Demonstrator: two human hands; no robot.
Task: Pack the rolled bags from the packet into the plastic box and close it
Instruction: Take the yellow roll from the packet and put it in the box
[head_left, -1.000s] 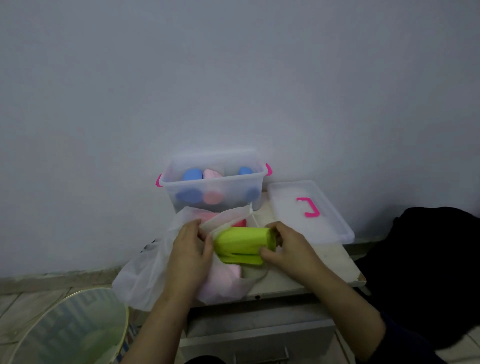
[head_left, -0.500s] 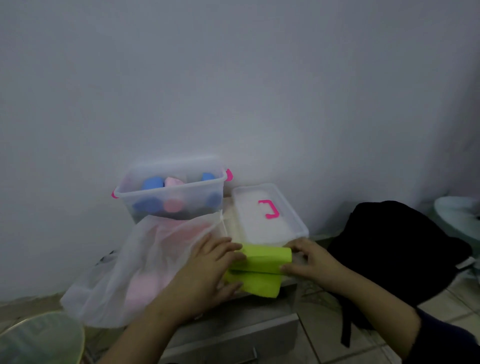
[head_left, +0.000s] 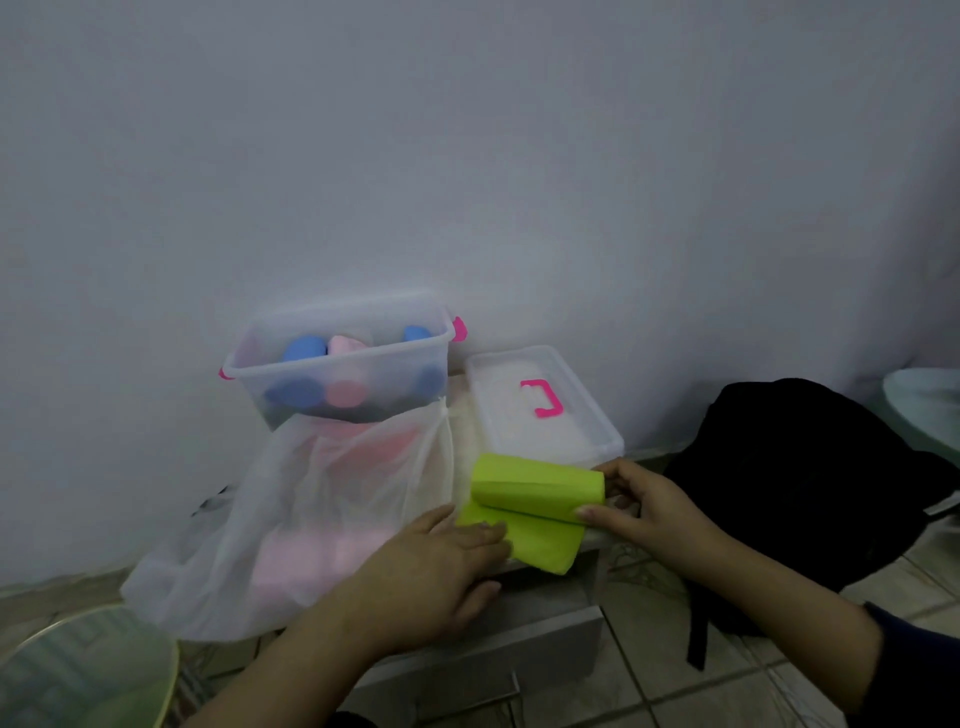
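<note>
Green bag (head_left: 537, 486) half-rolled, loose tail pinned flat under straight left hand (head_left: 441, 566) fingers; roll end pinched by right hand (head_left: 641, 506) fingers, likely to tighten it. Plastic box (head_left: 340, 364) beyond fingertips, open; lid (head_left: 540, 410) alongside

Left hand (head_left: 441, 561) flat, fingers pressing loose flap of green rolled bag (head_left: 535, 501). Right hand (head_left: 644, 506) pinches roll's right end. White packet (head_left: 311, 509), pink rolls inside, just left. Open plastic box (head_left: 343, 358) behind holds blue, pink rolls. Lid (head_left: 540, 410) beside box. Black backpack (head_left: 810, 467) at right.
</note>
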